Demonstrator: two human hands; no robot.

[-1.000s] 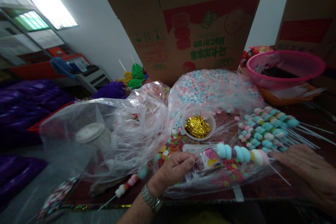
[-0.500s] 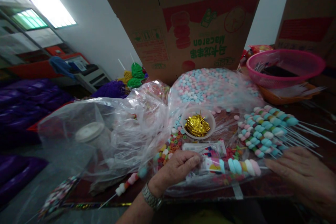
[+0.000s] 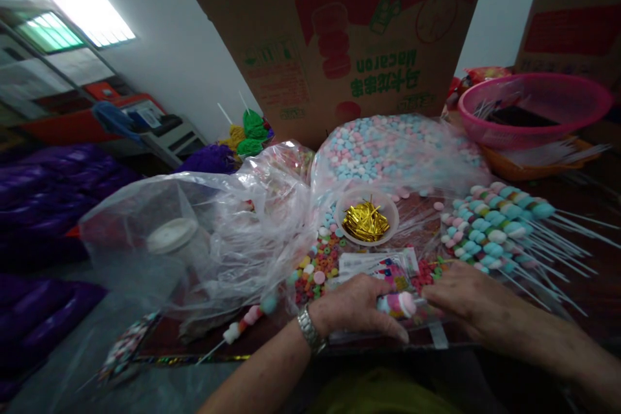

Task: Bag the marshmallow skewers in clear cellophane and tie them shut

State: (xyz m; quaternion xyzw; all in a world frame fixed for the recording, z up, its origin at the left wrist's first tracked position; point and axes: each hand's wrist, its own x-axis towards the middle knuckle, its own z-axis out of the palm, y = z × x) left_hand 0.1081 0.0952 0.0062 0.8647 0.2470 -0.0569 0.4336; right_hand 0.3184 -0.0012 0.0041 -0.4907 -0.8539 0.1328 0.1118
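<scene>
My left hand [image 3: 359,307], with a metal watch on the wrist, is closed over a marshmallow skewer [image 3: 402,304] and a clear printed bag around it. Only the pink, white and blue end of the skewer shows between thumb and fingers. At that end, my right hand [image 3: 460,297] has its fingers pressed together by the stick, which is mostly hidden. More printed bags [image 3: 376,264] lie flat just beyond my left hand. Finished-looking marshmallow skewers [image 3: 499,223] are piled to the right, their white sticks pointing right.
A tub of gold twist ties [image 3: 366,221] stands mid-table. Behind it lies a big bag of marshmallows [image 3: 388,145] before a cardboard box [image 3: 330,45]. Loose candy rings [image 3: 323,265], another skewer [image 3: 250,317] and crumpled clear plastic [image 3: 242,233] are left; a pink basket [image 3: 533,110] is right.
My right hand has moved left, towards my left hand. The skewer has slid left under my left hand, so fewer of its marshmallows show. The view has shifted slightly.
</scene>
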